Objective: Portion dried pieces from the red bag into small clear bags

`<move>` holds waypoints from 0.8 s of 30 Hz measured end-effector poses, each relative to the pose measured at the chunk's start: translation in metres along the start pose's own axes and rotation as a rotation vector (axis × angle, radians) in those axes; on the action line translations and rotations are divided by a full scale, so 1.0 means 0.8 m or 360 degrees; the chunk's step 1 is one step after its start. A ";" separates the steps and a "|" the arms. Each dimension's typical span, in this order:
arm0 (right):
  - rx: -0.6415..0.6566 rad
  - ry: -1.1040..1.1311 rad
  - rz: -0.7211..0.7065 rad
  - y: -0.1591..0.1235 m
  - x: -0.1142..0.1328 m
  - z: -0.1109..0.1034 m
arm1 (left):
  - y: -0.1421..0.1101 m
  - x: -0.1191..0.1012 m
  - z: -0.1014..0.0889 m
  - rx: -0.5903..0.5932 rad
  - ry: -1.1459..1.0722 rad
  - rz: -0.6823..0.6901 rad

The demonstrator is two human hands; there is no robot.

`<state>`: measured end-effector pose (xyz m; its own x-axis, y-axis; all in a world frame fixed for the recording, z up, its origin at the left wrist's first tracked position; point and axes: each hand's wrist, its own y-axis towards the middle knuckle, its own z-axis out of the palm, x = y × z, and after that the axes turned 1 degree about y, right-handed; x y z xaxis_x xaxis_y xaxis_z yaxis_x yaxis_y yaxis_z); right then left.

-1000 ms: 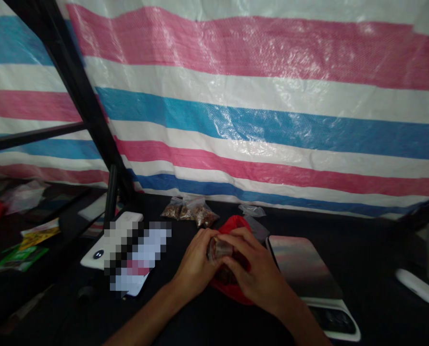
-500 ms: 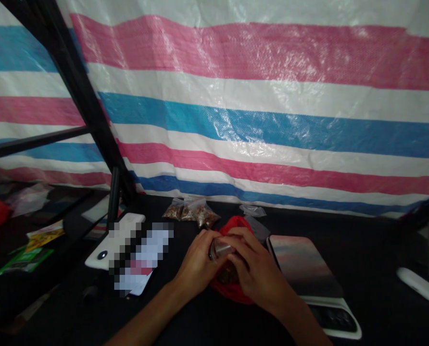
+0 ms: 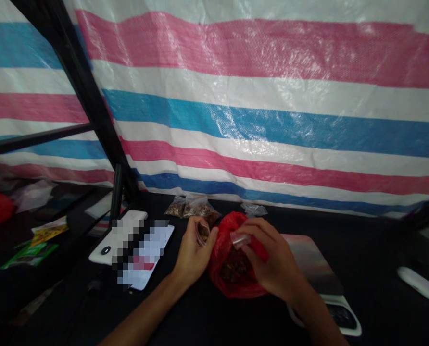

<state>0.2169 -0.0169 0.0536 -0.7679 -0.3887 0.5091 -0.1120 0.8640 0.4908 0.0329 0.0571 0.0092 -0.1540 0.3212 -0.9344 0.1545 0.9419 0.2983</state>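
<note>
Narrow grips: left hand holds a clear baggie, right hand pinches clear plastic.

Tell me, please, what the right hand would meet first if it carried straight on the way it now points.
Going by the picture, the right hand would probably meet the small clear plastic bag in the left hand first, passing above the crumpled red plastic bag, though depth is unclear.

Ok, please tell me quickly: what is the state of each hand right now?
Left hand: closed, holding a small clear plastic bag.
Right hand: closed, pinching a clear plastic piece.
</note>
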 end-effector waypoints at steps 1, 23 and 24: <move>0.0130 0.0004 0.0014 0.000 0.000 -0.003 | 0.001 0.000 -0.001 -0.0082 0.0001 0.0023; 0.0012 0.0041 -0.0130 -0.012 0.036 0.035 | -0.020 0.015 -0.005 0.0326 0.0221 0.0439; -0.0047 0.0049 -0.0138 -0.013 0.033 0.035 | -0.020 0.012 -0.005 0.0300 0.0249 0.0381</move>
<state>0.1804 -0.0269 0.0425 -0.7364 -0.4719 0.4848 -0.1583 0.8169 0.5547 0.0250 0.0457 -0.0036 -0.2373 0.5560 -0.7966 0.3797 0.8079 0.4507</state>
